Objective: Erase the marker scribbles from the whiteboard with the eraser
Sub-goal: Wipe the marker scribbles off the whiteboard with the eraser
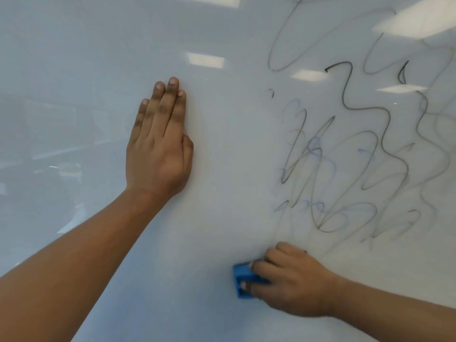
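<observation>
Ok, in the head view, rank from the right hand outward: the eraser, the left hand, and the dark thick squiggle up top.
1. Eraser: held in the right hand, low on the whiteboard.
2. Left hand: flat on the board, up and to the left.
3. Dark thick squiggle: high above, upper right. Its lower end reaches closer, so ranks 2 and 3 are near.

Even bright light; ceiling-lamp glare on whiteboard point(222, 169); slight blur.

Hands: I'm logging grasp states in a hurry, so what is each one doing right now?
Left hand: open, flat on the whiteboard, holding nothing.
Right hand: closed on the blue eraser.
</observation>
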Demonstrator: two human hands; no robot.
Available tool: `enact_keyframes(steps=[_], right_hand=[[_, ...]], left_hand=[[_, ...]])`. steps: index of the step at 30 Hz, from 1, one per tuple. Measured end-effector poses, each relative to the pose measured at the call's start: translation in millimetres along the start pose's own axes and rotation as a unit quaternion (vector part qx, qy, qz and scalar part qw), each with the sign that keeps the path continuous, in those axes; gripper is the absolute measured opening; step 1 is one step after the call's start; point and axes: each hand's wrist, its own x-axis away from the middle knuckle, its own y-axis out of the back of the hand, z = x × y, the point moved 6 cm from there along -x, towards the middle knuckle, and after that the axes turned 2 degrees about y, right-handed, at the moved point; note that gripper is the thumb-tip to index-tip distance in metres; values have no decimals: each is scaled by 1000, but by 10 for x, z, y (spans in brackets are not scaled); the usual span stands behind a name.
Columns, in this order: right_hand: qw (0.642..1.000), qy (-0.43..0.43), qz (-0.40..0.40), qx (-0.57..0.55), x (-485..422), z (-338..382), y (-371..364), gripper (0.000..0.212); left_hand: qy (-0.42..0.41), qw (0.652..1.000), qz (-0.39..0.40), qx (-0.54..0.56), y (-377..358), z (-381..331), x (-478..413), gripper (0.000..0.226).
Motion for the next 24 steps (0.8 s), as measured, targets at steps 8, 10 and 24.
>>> enact_keyframes(steps=[8,10,24], right_hand=[[934,-292,-204,28,-345,-1173,785,43],[948,-265,-176,17,-283,-939,618,39],[923,-268,-251,110,-1164,-2563,1970,43]], left_hand=[[1,1000,0,7,-20,12,8,57],[3,1000,2,5,-16,14,10,57],[4,999,38,-10,-35,1,-10,60]])
